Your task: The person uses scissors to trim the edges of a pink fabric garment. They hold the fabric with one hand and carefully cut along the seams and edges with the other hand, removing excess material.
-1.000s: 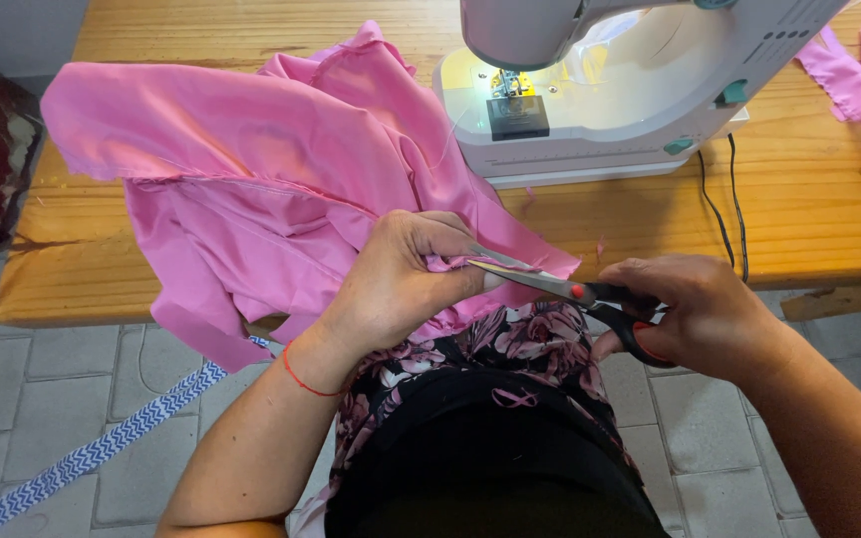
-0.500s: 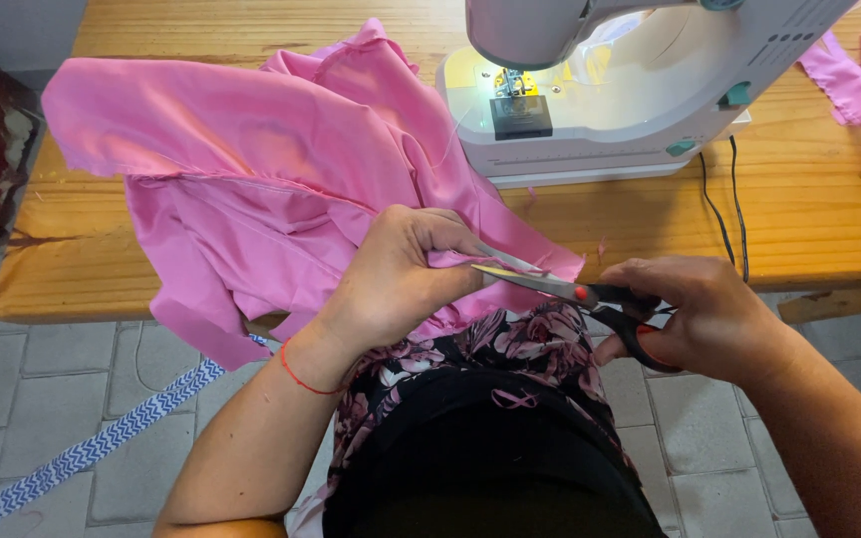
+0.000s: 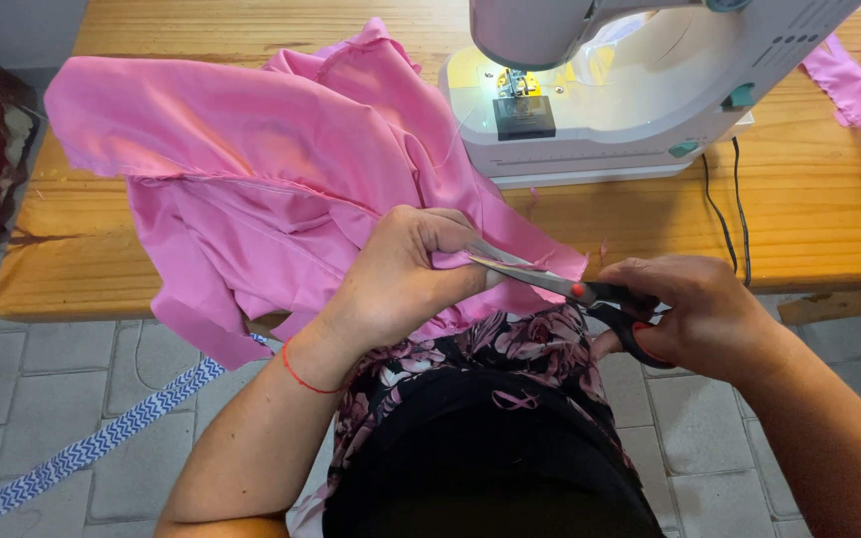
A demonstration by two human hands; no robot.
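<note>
At the table's (image 3: pixel 201 289) near edge, the left hand (image 3: pixel 406 274) pinches the pink cloth (image 3: pixel 251 169) taut over the lap, giving the blades a firm edge. The right hand (image 3: pixel 695 314) grips the scissors (image 3: pixel 570 289), tips at the pinch, the sewing machine (image 3: pixel 650 90) just behind.

I see my left hand (image 3: pixel 401 274) pinching the pink cloth (image 3: pixel 251 179), with the edge tucked under my fingers (image 3: pixel 440 229). My right hand (image 3: pixel 695 319) holds the scissors (image 3: pixel 560 284). Their blades touch the cloth just beside my left fingertips. The sewing machine (image 3: pixel 630 90) sits on the table (image 3: pixel 809 229), well past my fingers.
</note>
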